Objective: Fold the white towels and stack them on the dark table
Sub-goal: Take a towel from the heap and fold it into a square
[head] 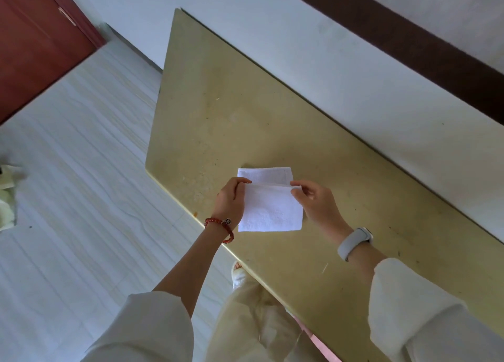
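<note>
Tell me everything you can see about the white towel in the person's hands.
The white towel is small, of woven-looking cloth, folded into a rough rectangle. Both hands hold it over the near edge of the table: the left hand grips its left side, the right hand pinches the upper right corner. A back layer stands above the front fold.
</note>
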`<state>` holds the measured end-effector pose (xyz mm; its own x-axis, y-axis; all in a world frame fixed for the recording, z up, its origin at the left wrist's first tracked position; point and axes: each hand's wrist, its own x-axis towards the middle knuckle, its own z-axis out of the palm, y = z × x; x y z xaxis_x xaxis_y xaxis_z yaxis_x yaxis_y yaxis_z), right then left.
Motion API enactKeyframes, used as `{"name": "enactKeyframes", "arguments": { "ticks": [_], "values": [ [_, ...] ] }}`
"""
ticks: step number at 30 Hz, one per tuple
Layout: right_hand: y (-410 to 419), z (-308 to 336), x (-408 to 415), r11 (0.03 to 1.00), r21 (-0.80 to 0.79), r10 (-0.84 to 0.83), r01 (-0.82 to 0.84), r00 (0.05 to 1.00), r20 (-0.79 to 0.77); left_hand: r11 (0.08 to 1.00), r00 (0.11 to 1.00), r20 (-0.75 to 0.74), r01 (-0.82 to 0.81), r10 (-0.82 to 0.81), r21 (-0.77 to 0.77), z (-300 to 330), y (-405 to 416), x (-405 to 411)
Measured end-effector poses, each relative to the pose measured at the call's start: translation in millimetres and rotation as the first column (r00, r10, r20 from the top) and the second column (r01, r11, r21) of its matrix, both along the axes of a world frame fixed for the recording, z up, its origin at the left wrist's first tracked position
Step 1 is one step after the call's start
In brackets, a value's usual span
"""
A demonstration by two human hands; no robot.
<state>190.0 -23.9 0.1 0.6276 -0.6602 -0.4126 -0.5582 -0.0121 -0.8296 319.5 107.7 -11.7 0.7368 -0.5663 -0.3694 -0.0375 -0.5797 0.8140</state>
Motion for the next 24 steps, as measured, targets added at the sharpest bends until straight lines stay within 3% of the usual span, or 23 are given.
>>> {"name": "enactKeyframes", "arguments": {
  "ticks": [7, 10, 21, 24],
  "values": [
    [-10.7, -16.2, 37.6, 0.991, -0.1, -0.09, 0.089, 0.996, -0.002, 0.997, 0.981, 0.188, -0.058, 0.048, 0.045, -14.7, -13.4, 21.5],
    [-13.6, -28.6, 46.2, 0.982, -0.149, -0.118, 0.116, 0.993, -0.001, 0.995, 0.978, 0.203, -0.057, 0.039, 0.087, -21.5, -20.0, 29.1],
    [-6.0, -44.3, 52.1, 0.901, -0.433, -0.091, 0.034, 0.99, -0.111, 0.965, 0.92, 0.379, -0.004, -0.1, 0.262, -35.2, -27.6, 31.1],
    [-2.5, -40.6, 51.0, 0.851, -0.525, -0.091, 0.007, 0.987, -0.136, 0.975, 0.922, 0.381, -0.022, -0.066, 0.222, -30.8, -26.7, 30.9]
  ]
}}
